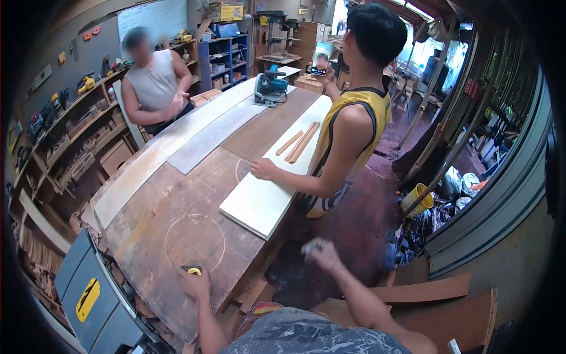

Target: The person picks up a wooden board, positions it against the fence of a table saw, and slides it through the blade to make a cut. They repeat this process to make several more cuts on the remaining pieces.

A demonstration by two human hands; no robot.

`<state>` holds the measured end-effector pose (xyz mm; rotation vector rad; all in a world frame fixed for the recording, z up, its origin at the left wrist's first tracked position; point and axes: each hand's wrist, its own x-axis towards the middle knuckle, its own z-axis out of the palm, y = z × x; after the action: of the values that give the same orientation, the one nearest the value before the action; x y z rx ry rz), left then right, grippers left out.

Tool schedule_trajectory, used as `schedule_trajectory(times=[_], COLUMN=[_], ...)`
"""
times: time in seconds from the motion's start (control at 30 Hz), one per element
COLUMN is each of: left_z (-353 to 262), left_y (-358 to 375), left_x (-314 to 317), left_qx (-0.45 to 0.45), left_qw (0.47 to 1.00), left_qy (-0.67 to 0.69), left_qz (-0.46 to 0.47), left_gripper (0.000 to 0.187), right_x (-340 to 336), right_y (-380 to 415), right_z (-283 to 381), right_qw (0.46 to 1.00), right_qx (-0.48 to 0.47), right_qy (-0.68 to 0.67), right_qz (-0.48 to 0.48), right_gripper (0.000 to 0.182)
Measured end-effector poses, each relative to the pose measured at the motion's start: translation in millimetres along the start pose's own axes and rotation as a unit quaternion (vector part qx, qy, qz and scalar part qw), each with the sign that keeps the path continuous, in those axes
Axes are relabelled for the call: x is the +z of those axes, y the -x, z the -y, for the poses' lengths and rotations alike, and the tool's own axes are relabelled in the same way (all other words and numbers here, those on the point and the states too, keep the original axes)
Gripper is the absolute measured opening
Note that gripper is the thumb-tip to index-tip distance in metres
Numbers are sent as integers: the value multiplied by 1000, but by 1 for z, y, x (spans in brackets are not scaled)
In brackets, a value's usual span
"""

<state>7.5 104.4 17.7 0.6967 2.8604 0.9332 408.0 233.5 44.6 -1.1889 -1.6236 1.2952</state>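
My left hand [196,284] rests at the near edge of the wooden worktable [141,236], closed round a yellow and black tape measure [192,270]. Just beyond it, a circle is drawn on the tabletop. Out past the table's right side, over the floor, is my right hand [326,257]. Its fingers look curled round something small and greyish, too blurred to name. A white board [259,206] lies along the table's right edge, with several thin wooden strips [302,143] on its far part.
A co-worker in a yellow jersey [354,118] stands at the right edge, one hand on the white board, the other holding a phone [322,58]. Another person [154,85] stands across the table. A circular saw [271,88] sits at the far end. Curved panels [418,289] lie low right.
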Motion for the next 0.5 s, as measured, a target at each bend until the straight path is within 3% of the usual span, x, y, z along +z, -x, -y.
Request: schedule_trajectory(times=[0.1, 0.17, 0.27, 0.3, 0.4, 0.5], left_z=[14, 5, 5, 9, -5, -56], left_y=[9, 10, -8, -18, -52, -86], left_x=[2, 12, 29, 40, 60, 67], left_qx=[20, 47, -28, -31, -36, -25], left_qw=[999, 997, 999, 999, 999, 1000], left_qy=[-38, -27, -38, -34, -20, -9], left_qz=[-23, -48, 5, 9, 5, -12], left_gripper=[102, 98, 95, 96, 96, 94], right_x=[-37, -54, -44, -32, -1, 14], right_y=[-56, -97, -149, -152, -179, -196], right_z=[113, 141, 114, 105, 14, -51], right_qw=[989, 976, 965, 976, 1000, 993], right_qx=[-111, -153, -167, -83, 12, 71], right_qy=[-61, -129, -191, -196, 1, 90], right_qz=[-78, -86, -61, -46, 24, 28], right_gripper=[17, 17, 18, 20, 20, 29])
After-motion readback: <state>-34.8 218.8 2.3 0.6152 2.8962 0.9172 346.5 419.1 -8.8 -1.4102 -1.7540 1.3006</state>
